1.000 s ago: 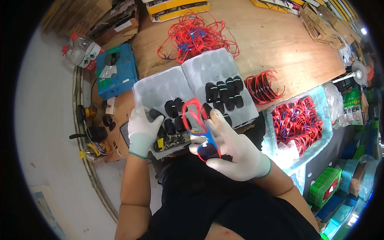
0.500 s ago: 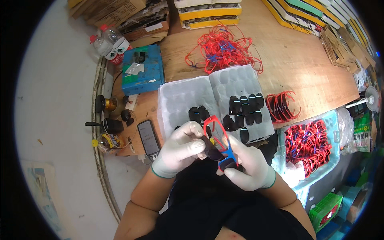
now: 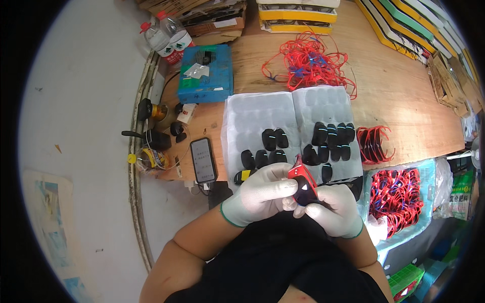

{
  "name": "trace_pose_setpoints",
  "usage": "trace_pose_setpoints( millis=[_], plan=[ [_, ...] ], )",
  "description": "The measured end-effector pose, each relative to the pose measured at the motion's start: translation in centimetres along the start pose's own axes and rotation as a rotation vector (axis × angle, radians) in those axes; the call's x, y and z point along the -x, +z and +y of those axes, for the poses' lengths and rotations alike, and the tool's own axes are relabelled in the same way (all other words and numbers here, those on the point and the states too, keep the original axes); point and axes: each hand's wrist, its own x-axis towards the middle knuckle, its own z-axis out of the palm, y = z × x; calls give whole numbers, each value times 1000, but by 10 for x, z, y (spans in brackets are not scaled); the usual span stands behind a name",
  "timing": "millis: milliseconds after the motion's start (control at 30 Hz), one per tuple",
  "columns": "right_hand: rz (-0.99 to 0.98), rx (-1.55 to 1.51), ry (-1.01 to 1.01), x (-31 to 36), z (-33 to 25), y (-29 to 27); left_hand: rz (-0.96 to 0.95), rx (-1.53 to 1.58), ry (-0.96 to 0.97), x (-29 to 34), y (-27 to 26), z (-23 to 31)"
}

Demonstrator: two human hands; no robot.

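Note:
Both my hands wear white gloves and meet over the front edge of the table. Between them is a red sunglasses frame (image 3: pixel 309 174) with a dark lens (image 3: pixel 304 193) showing in it. My left hand (image 3: pixel 268 192) pinches its left side, thumb on the lens edge. My right hand (image 3: pixel 336 208) grips the other side, its thumb along the lower edge. The fingers behind the frame are partly hidden. Just beyond, loose dark lenses (image 3: pixel 269 140) lie in rows on two white moulded trays (image 3: pixel 262 111).
A tangled heap of red and blue frames (image 3: pixel 316 63) lies behind the trays. Red glasses (image 3: pixel 375 145) stand stacked on the right, above a light-blue basket (image 3: pixel 428 189) of frames. To the left are a phone (image 3: pixel 203 160), a blue box (image 3: pixel 206 76) and bottles (image 3: pixel 174 33).
The frame has turned in my hands, so a lens now faces up. My hands have drawn closer together. The whole view has shifted, with the table appearing farther right.

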Motion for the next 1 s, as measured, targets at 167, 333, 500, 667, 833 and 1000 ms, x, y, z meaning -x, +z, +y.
trace_pose_setpoints(
  millis=[167, 333, 500, 667, 833, 1000],
  plan=[
    [-10, -289, 7, -1, 0, 1, 23, -71, -6, 3, -2, -3],
    [16, -323, 101, 3, 3, 1, 163, -196, -25, 1, 14, 8],
    [223, -184, 33, -2, 4, 16, 221, -247, 50, 2, 2, 1],
    [272, 75, -82, -3, -1, 11, 274, -389, 108, -1, 1, -4],
    [254, 115, -284, -3, 3, 4, 241, -534, 233, 18, 20, -6],
    [398, 299, -405, -4, 5, 11, 353, -514, 280, 20, 33, -9]
  ],
)
